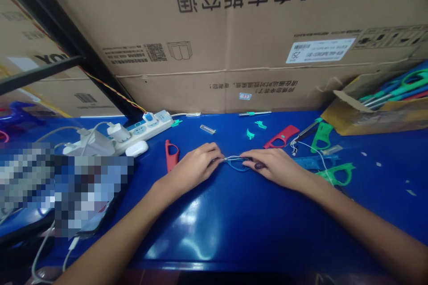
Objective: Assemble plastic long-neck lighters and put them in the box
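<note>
Both hands pinch the ends of a slim blue lighter handle shell, held level just above the blue table, with a thin white wire lying along its top. My left hand closes on the left end and my right hand on the right end; the fingers hide both tips. Left of my left hand lies a red handle shell. Beyond my right hand are another red shell, green shells and a metal lighter tube with white wire.
Small green pieces, a clear plastic tank and a metal rod lie toward the cardboard wall. A carton of coloured lighters stands right. A power strip, white earbud case and cabled device sit left.
</note>
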Motion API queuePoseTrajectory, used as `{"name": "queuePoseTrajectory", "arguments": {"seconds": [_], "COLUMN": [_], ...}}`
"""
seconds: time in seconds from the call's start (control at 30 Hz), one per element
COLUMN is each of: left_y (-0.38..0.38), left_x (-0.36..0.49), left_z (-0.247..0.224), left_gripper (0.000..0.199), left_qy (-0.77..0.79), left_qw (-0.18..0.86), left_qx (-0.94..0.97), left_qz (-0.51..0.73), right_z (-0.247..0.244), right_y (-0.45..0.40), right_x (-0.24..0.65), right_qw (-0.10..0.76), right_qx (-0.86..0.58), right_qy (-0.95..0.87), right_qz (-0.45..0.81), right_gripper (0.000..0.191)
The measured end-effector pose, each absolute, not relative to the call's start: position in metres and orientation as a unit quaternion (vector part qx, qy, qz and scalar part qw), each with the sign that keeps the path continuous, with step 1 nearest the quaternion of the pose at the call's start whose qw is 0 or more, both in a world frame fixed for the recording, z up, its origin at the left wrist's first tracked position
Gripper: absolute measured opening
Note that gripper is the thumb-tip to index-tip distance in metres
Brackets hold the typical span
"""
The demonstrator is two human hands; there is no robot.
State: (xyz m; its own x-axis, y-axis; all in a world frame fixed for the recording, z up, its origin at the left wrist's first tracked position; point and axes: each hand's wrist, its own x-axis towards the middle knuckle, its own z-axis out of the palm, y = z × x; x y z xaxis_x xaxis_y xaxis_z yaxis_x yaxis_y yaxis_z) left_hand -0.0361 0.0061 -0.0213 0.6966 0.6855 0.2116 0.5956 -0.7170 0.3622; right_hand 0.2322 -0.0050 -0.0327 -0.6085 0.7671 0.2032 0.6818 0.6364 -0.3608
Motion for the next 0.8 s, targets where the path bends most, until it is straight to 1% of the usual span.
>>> {"name": "queuePoseTrajectory", "arguments": {"seconds": [0.1, 0.2, 0.43, 0.53, 0.7, 0.8], "left_y": [0.0052, 0.0065, 0.0092, 0.0102, 0.0115, 0.0116], "left_x": [-0.0352, -0.0362, -0.0386, -0.0398, -0.0415, -0.0412], "left_z": [-0.0181, -0.017, -0.0235, -0.0239, -0.0211, -0.0188], "left_gripper": [0.021, 0.019, 0.023, 0.023, 0.016, 0.017], "left_qy": [0.367, 0.351, 0.329, 0.321, 0.337, 0.324], "left_qw": [0.123, 0.125, 0.15, 0.163, 0.179, 0.178], "left_qx": [0.909, 0.917, 0.917, 0.918, 0.908, 0.914], "left_qz": [0.152, 0.144, 0.166, 0.164, 0.175, 0.167], "right_z": [-0.0332, -0.0332, -0.0317, -0.0319, -0.034, -0.0347], "right_y": [-0.0058, -0.0063, -0.0069, -0.0066, -0.0057, -0.0052], "right_x": [0.2297, 0.2289, 0.229, 0.2295, 0.2311, 0.232], "right_qw": [0.172, 0.183, 0.198, 0.198, 0.198, 0.198], "right_qx": [-0.415, -0.424, -0.424, -0.421, -0.431, -0.406], "right_qy": [-0.884, -0.876, -0.87, -0.872, -0.868, -0.879], "right_qz": [0.128, 0.136, 0.153, 0.151, 0.145, 0.151], "right_gripper": [0.03, 0.028, 0.024, 0.025, 0.03, 0.029]}}
